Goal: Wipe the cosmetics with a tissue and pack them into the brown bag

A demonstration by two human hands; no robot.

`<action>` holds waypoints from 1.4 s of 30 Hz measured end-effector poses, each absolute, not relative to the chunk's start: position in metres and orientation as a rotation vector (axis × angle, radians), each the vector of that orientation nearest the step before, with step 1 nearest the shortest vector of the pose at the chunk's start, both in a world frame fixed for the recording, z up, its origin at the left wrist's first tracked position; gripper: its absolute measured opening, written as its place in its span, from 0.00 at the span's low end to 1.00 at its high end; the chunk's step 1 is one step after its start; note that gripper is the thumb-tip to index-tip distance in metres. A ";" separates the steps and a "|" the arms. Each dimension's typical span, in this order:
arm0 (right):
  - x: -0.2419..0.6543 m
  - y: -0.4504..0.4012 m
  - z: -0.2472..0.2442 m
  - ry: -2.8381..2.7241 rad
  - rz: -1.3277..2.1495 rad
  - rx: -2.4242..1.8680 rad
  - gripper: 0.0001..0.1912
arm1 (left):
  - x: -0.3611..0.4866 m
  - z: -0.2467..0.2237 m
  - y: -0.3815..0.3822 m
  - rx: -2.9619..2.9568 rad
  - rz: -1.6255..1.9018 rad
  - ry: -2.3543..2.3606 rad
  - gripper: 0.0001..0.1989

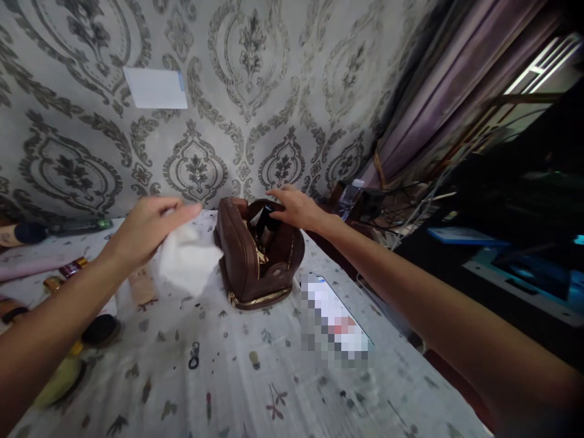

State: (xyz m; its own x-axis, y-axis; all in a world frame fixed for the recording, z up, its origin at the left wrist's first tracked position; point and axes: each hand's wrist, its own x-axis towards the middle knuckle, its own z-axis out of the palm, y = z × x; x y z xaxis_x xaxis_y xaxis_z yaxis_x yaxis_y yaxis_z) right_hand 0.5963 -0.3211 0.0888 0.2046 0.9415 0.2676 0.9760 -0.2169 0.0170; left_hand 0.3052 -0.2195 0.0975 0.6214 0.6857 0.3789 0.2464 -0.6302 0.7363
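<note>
Closed around a crumpled white tissue [189,261], my left hand [155,225] hovers left of a brown zip-up makeup bag [235,255]. The tissue hangs below my fingers, slightly blurred. The bag stands unzipped on the cloth, with a dark bottle [263,220] and other items inside that I cannot make out. Over the bag's far right rim is my right hand [294,207], its fingers apart and nothing visible in them. A beige tube [142,286] lies below my left hand, partly behind the wrist.
A lit phone [340,319] lies right of the bag on the patterned cloth [237,377]. Several cosmetics, including a yellow bottle [59,383] and a makeup brush [27,233], are at the left. A clear plastic bottle [350,198] and cables stand beyond the right edge.
</note>
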 end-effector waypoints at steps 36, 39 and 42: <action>0.312 -0.372 -0.079 -1.470 1.010 -1.382 0.15 | 0.106 -0.042 -0.310 2.693 0.329 1.159 0.20; 0.310 -0.374 -0.084 -1.413 0.983 -1.407 0.15 | 0.087 -0.035 -0.303 2.691 0.417 1.266 0.20; 0.310 -0.377 -0.084 -1.430 0.932 -1.418 0.14 | 0.061 -0.026 -0.287 2.638 0.558 1.481 0.19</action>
State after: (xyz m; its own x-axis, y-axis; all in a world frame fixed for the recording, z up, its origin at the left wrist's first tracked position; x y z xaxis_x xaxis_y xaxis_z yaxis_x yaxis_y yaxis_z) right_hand 0.3098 -0.3773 -0.0841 0.0514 0.9952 0.0834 0.3255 0.0623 -0.9435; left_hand 0.0607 -0.2866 -0.0259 0.4714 0.8366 0.2793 0.8128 -0.5350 0.2307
